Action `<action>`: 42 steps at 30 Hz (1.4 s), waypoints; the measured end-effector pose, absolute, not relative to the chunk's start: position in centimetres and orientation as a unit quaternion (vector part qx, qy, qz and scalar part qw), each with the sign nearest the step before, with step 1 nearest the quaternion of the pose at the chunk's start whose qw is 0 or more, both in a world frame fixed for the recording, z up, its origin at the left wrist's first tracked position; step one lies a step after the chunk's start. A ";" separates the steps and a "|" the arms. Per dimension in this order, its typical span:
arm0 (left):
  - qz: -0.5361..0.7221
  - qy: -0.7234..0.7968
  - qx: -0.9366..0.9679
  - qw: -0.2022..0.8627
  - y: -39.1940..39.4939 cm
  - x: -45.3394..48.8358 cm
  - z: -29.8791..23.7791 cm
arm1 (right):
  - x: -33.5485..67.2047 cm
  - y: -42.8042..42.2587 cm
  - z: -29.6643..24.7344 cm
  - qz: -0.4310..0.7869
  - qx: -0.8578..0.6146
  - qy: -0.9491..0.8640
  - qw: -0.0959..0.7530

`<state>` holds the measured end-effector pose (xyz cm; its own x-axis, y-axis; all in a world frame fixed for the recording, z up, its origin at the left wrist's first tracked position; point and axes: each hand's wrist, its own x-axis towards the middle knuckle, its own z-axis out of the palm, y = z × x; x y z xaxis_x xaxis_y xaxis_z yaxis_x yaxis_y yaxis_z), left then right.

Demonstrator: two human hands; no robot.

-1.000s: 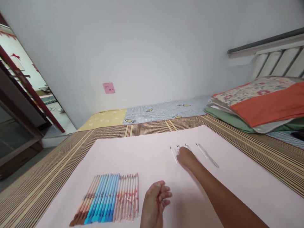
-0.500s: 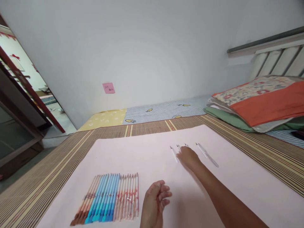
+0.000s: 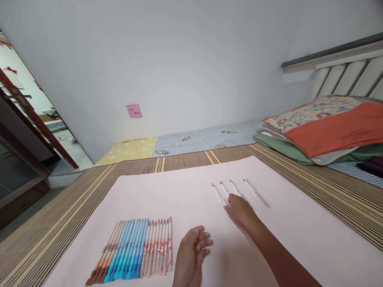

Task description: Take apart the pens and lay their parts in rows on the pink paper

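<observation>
My right hand point(image 3: 241, 210) is over the lower end of a slim white pen point(image 3: 224, 187) with a dark tip. Thumb and forefinger come round that end, partly hiding it. Similar white pens lie beside it: one on the left point(image 3: 216, 193), one just right point(image 3: 234, 185) that runs under my hand, and one farther right point(image 3: 250, 187). My left hand point(image 3: 191, 251) rests palm-up near the front, fingers loosely curled and apart, holding nothing. Left of it lies a row of pens: brown-beige ones point(image 3: 106, 255), blue ones point(image 3: 128, 247) and white-pink ones point(image 3: 158, 247).
Everything lies on a pale pink sheet point(image 3: 143, 195) over a striped mat point(image 3: 74, 207). Folded orange and green bedding point(image 3: 338, 131) is at the right, below a radiator point(image 3: 344, 77). A pink note point(image 3: 133, 111) sticks to the wall behind. On the left is a doorway point(image 3: 56, 131).
My right hand has drawn back toward me along the white pens, uncovering more of the middle ones. My left hand stays loosely curled. The view has shifted slightly.
</observation>
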<state>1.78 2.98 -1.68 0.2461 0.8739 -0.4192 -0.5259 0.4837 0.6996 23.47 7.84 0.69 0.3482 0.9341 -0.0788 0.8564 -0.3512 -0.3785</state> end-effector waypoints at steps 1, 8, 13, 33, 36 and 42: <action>0.460 0.406 0.213 0.760 3.0 1.8 -1.7 | 23.5 7.8 0.5 0.141 -0.810 -0.551 0.139; 0.461 0.411 0.209 0.759 3.2 2.0 -1.9 | 23.2 7.9 -0.7 0.132 -0.812 -0.543 0.171; 0.459 0.410 0.211 0.760 3.2 2.0 -1.9 | 24.8 7.1 0.0 0.101 -0.823 -0.517 0.210; 0.451 0.404 0.215 0.766 3.5 2.0 -2.5 | 31.5 11.3 0.7 0.108 -0.868 -0.464 0.137; 0.454 0.407 0.214 0.763 3.5 2.0 -2.4 | 31.3 11.5 0.6 0.105 -0.864 -0.470 0.145; 0.453 0.408 0.205 0.766 3.4 1.9 -2.1 | 31.5 11.5 1.7 0.099 -0.858 -0.458 0.209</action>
